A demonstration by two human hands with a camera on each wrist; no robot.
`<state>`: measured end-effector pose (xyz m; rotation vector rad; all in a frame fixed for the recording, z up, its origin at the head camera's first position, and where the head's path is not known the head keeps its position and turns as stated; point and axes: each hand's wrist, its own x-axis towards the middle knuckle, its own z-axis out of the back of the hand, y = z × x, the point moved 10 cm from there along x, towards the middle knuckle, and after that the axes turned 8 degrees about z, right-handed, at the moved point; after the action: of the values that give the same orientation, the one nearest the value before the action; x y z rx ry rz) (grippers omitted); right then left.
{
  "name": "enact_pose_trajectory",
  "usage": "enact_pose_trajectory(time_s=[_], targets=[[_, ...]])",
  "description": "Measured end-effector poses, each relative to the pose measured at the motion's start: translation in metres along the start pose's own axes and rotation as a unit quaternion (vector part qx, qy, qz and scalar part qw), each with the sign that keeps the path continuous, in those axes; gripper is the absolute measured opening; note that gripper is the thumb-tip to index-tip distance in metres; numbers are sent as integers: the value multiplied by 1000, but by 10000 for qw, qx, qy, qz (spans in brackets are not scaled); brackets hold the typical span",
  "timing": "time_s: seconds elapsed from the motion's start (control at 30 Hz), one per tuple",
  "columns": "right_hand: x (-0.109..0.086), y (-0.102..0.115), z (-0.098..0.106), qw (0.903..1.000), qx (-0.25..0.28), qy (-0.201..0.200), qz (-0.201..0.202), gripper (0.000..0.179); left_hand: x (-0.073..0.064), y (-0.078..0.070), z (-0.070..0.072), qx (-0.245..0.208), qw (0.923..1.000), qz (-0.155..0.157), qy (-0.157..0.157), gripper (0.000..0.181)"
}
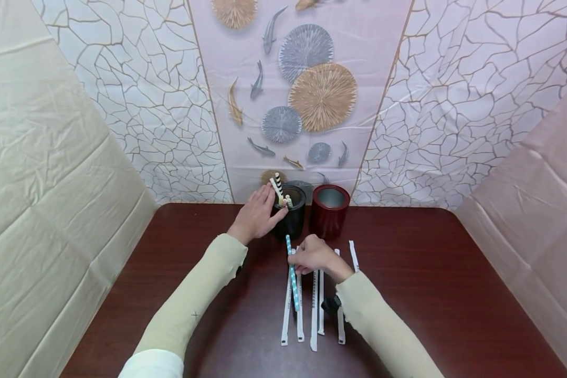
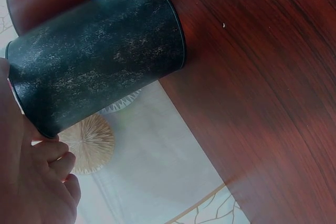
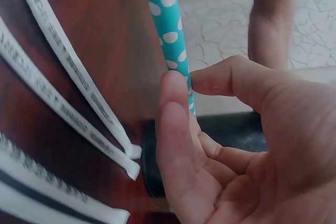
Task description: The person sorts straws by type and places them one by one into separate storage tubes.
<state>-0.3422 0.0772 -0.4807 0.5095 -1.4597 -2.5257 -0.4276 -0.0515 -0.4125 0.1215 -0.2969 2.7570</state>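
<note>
My right hand point(image 1: 314, 254) pinches a teal paper straw with white dots point(image 3: 169, 30) between thumb and fingertips. In the head view the straw point(image 1: 295, 291) slants above the table, its far end close to the front of a black cup point(image 1: 290, 223). My left hand point(image 1: 256, 212) holds that cup at its rim, thumb at the front and fingers along the left side. Several patterned straws point(image 1: 277, 184), one black-and-white striped, stand in the cup beside the left hand. The left wrist view shows the cup's dark side point(image 2: 100, 56) and part of the left hand point(image 2: 39, 177).
A dark red cup point(image 1: 328, 218) stands just right of the black one. Several white printed paper wrappers point(image 1: 314, 315), long and narrow, lie beneath and around my right hand on the brown table point(image 1: 193, 294). A patterned cloth wall point(image 1: 321, 100) rises behind the table's back edge.
</note>
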Motion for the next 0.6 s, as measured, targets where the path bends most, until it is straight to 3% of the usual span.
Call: enact_pose_trajectory(time_s=[0.23,0.6], targets=[[-8,7,27,9992,-383,-64,86,21,0,-1,0,8,10000,-33,-52,86],[-27,45,67,9950,-864,-231,449,21,-1,-1,1,-50,10000,-13,7,85]])
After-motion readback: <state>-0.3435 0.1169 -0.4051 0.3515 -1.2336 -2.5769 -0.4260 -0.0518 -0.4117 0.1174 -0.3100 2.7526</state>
